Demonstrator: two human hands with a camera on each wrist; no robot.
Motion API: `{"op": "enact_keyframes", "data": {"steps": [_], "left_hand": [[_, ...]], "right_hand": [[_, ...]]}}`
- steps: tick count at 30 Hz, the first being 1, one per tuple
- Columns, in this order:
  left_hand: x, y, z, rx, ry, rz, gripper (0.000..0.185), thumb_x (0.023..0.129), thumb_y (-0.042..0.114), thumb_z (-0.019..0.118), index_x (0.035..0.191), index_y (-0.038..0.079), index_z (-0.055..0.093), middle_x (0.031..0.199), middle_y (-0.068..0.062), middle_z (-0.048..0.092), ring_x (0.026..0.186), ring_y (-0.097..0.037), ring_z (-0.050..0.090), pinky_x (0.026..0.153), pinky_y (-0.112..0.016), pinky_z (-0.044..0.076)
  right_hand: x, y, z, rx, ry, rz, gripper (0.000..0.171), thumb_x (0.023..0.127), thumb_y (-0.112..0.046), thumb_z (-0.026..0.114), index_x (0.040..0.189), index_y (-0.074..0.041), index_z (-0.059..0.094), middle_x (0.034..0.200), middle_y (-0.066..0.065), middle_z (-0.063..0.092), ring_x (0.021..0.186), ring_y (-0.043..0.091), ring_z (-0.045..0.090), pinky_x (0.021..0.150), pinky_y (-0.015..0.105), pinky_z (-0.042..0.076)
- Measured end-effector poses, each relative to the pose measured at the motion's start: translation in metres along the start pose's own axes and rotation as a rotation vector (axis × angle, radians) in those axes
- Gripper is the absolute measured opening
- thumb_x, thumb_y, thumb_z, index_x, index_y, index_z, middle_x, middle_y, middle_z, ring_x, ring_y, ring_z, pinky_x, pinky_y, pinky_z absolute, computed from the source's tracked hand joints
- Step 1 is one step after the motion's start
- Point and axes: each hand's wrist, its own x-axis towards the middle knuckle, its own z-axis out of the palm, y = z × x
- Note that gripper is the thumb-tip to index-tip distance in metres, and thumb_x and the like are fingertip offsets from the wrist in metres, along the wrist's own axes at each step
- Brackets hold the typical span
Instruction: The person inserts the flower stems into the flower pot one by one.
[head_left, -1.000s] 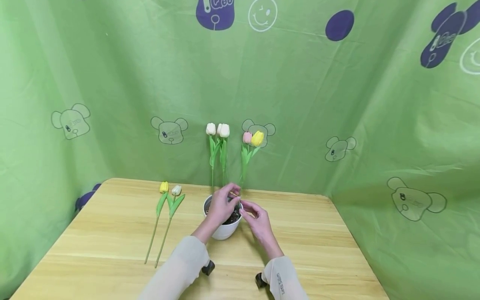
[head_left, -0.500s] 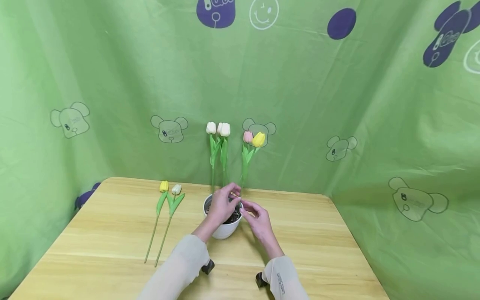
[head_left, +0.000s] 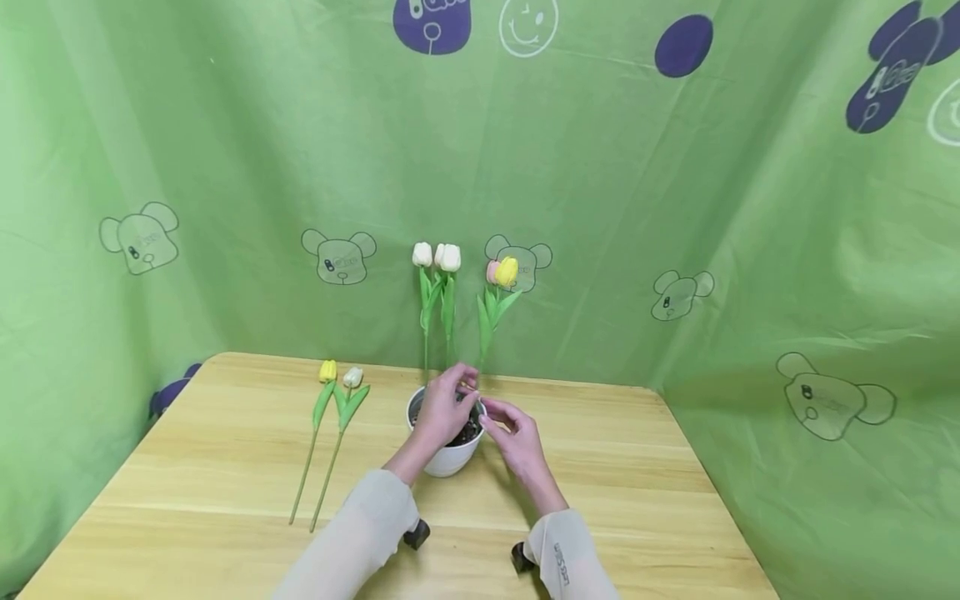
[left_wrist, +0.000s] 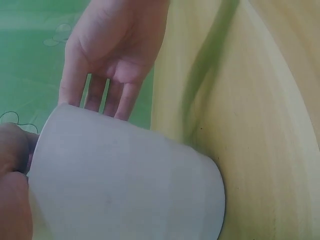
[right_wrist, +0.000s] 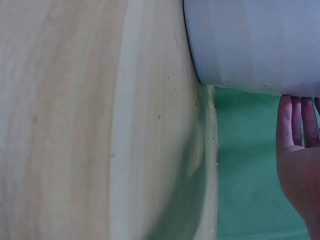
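A yellow artificial tulip (head_left: 506, 272) stands at the right side of a white flower pot (head_left: 446, 463) filled with dark soil. My left hand (head_left: 444, 412) reaches over the pot and pinches the lower stem. At the right rim, my right hand (head_left: 519, 439) holds the pot with its thumb near the rim and fingers against the wall; whether it also touches the stem is hidden. A pink tulip (head_left: 492, 272) is partly behind the yellow one. Several white tulips (head_left: 448, 257) rise upright at the pot's back left. The right wrist view shows straight fingers (right_wrist: 296, 120) along the pot.
A second yellow tulip (head_left: 327, 372) and a white tulip (head_left: 352, 378) lie on the wooden table (head_left: 600, 475), left of the pot. Green patterned cloth (head_left: 600, 192) hangs behind the table and at both sides.
The yellow tulip head has shifted left and slightly up, now overlapping the pink one, and its leaves have turned and spread. Both hands stay nearly in place.
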Motion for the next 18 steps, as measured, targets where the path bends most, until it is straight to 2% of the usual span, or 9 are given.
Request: {"op": "enact_keyframes", "data": {"steps": [10, 18], "left_hand": [[-0.0012, 0.0015, -0.002, -0.005, 0.028, -0.085, 0.033, 0.09, -0.001, 0.073, 0.123, 0.002, 0.066, 0.11, -0.012, 0.072, 0.096, -0.027, 0.074, 0.088, -0.035, 0.064], [-0.0002, 0.0017, -0.003, -0.018, 0.02, -0.146, 0.037, 0.091, -0.001, 0.072, 0.127, 0.002, 0.064, 0.113, -0.013, 0.072, 0.098, -0.027, 0.073, 0.089, -0.039, 0.063]], "right_hand": [[-0.0007, 0.0001, 0.0016, 0.012, 0.002, -0.008, 0.037, 0.094, -0.001, 0.072, 0.131, 0.005, 0.066, 0.131, 0.026, 0.067, 0.107, 0.008, 0.067, 0.098, 0.02, 0.057], [-0.0007, -0.0004, 0.0016, 0.009, 0.004, -0.006, 0.037, 0.094, -0.002, 0.072, 0.13, 0.004, 0.067, 0.13, 0.025, 0.068, 0.107, 0.007, 0.067, 0.099, 0.021, 0.057]]}}
